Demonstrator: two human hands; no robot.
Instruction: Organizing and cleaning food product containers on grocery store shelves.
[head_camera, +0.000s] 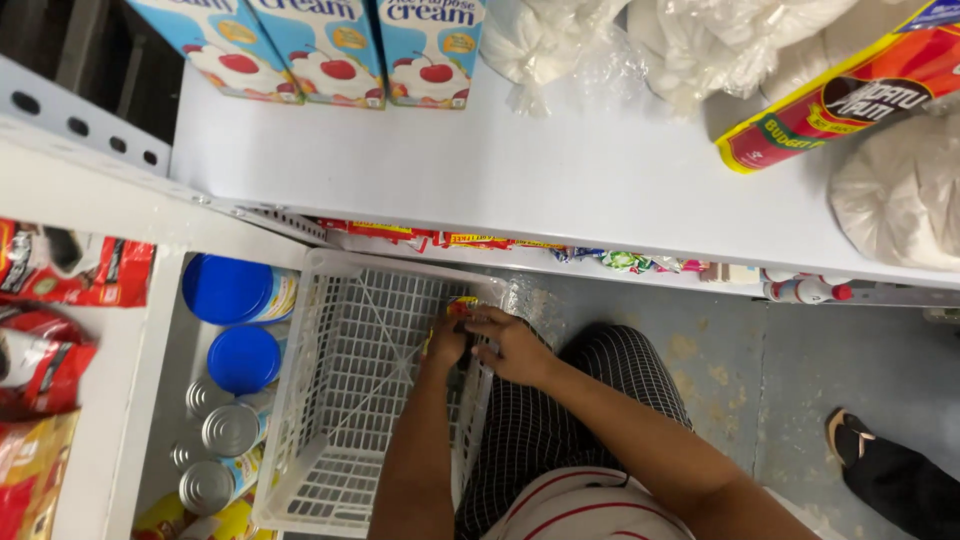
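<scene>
Reaching down together over the far rim of a white plastic basket (345, 400), the left hand (447, 340) and right hand (515, 345) sit side by side, touching. Both pinch a small red and yellow packet (460, 305) that pokes up just above the fingers, at the basket's edge, below the white shelf (560, 170). Blue-lidded jars (230, 290) and tin cans (230, 430) stand left of the basket.

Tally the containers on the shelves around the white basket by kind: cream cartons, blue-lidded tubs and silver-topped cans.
Cream cartons: 3, on the upper shelf.
Blue-lidded tubs: 2, left of the white basket.
Silver-topped cans: 4, below the tubs.
Total: 9.
Both hands, left hand and right hand, meet over a small red and yellow packet at the basket's edge.
</scene>
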